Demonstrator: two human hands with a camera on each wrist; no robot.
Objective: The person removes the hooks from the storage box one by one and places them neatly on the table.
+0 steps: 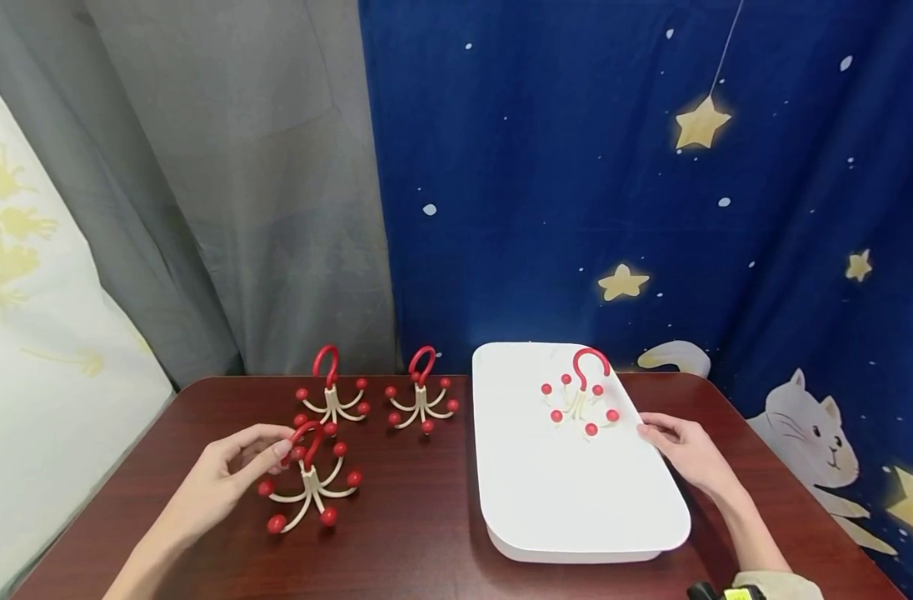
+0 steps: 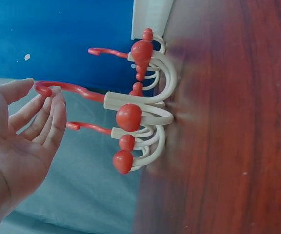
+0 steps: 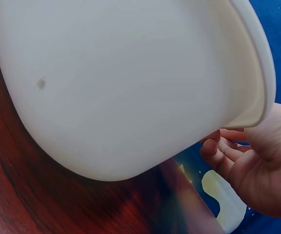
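My left hand (image 1: 235,467) pinches the red hook top of the nearest multi-prong hanger (image 1: 310,483), which has cream curved prongs with red ball tips. In the left wrist view, that hanger (image 2: 106,100) stands upright with its prongs at the tabletop. Two similar hangers stand behind it, one at the back left (image 1: 331,400) and one farther right (image 1: 421,402). Inside the white plastic bin (image 1: 481,450) sits another hanger (image 1: 591,357). My right hand (image 1: 685,450) grips the bin's right rim; in the right wrist view, its fingers are partly hidden by the bin wall (image 3: 130,87).
A dark red-brown wooden table (image 1: 411,500) carries everything. Behind it hang a grey curtain (image 1: 276,208) and a blue star-patterned curtain (image 1: 539,208). A white cloth with yellow prints (image 1: 37,350) hangs at the left.
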